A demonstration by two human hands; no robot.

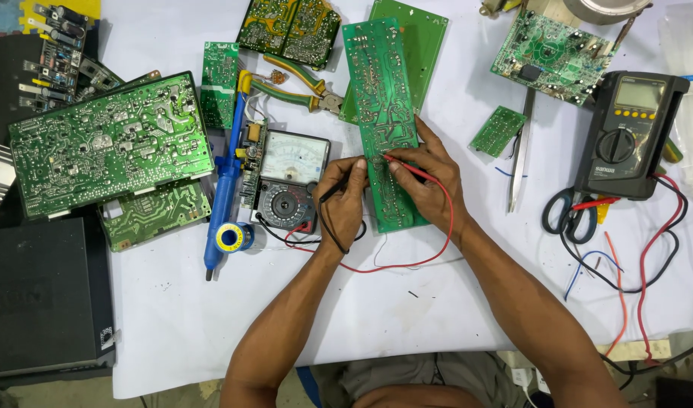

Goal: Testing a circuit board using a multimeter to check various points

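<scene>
1 board (pixel 383 113), 2 probes (pixel 407 168), 2 hands (pixel 430 181).

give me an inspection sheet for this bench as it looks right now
surface: white sheet over the table, lightly marked.
job's things: long green circuit board; analog meter beside it.
clutter: large circuit board, blue desoldering pump, solder spool, pliers, scissors, digital multimeter.
grips: left hand holds the black probe; right hand holds the red probe on the board.
cables: red lead loops to the meter; loose wires at right.
surroundings: black case at left.
</scene>
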